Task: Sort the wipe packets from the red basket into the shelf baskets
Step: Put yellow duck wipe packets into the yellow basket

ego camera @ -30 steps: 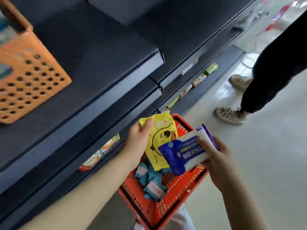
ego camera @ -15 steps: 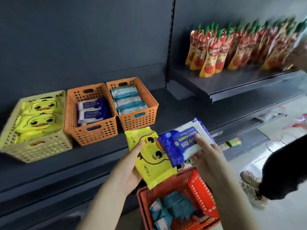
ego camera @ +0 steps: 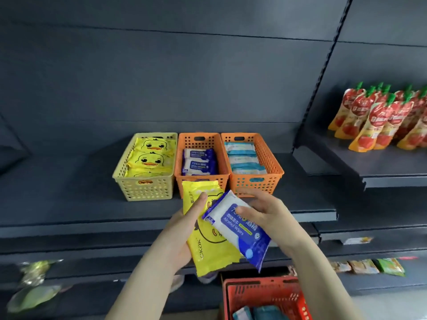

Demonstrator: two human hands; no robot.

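A dark steel shelving unit (ego camera: pixel 161 77) fills nearly the whole frame, and its broad middle shelf (ego camera: pixel 69 192) runs across the centre. At the right edge, on a shorter ledge, stands a crowd of red tomato sauce pouches (ego camera: pixel 379 121) with green caps.

Three shelf baskets sit side by side, touching, in the centre:
- the yellow basket (ego camera: pixel 145 188) on the left holds duck-faced wipe packets (ego camera: pixel 150 158);
- the middle orange basket (ego camera: pixel 200 140) holds blue and white alcohol wipe packets (ego camera: pixel 198 162);
- the right orange basket (ego camera: pixel 254 183) holds pale blue packets (ego camera: pixel 242 158).

The red basket (ego camera: pixel 261 287) shows at the bottom right of centre, below the shelves, with teal packets (ego camera: pixel 265 314) lying inside.

Both arms reach up from the bottom edge. The left hand (ego camera: pixel 184 229) grips a yellow duck packet (ego camera: pixel 212 248), thumb laid across its face and fingers behind it. The right hand (ego camera: pixel 270 215) grips a blue alcohol wipes packet (ego camera: pixel 240 229), thumb pressed on the label. The blue packet overlaps the yellow one. Both are held in the air, just in front of the middle orange basket and above the red basket.

Blurred green packets (ego camera: pixel 32 296) lie on a lower shelf at bottom left.
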